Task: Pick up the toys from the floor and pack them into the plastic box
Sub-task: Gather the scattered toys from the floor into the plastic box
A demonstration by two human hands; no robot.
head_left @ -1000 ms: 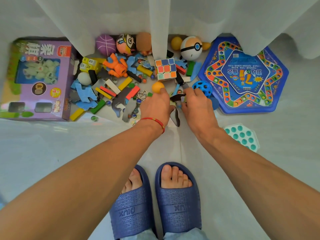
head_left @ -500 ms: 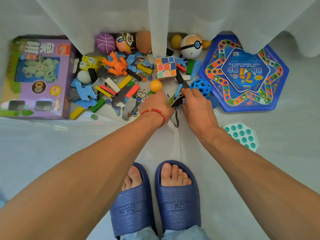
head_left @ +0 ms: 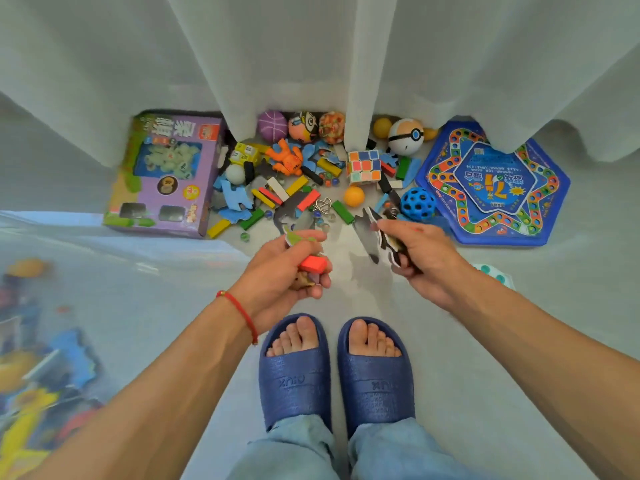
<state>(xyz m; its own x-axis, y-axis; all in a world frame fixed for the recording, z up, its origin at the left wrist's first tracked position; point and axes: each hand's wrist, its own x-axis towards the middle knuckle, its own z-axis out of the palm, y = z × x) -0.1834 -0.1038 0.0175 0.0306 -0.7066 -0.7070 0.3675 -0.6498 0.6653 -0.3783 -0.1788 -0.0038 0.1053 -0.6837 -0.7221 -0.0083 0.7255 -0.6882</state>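
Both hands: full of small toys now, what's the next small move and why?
Probably swing left and drop both loads into the plastic box. The left hand grips a red block and flat pieces, the right hand holds puzzle pieces, and neither looks able to take more.

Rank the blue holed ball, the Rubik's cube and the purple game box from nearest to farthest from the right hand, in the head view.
1. Blue holed ball: just beyond the right hand.
2. Rubik's cube: farther back, left of it.
3. Purple game box: far left.
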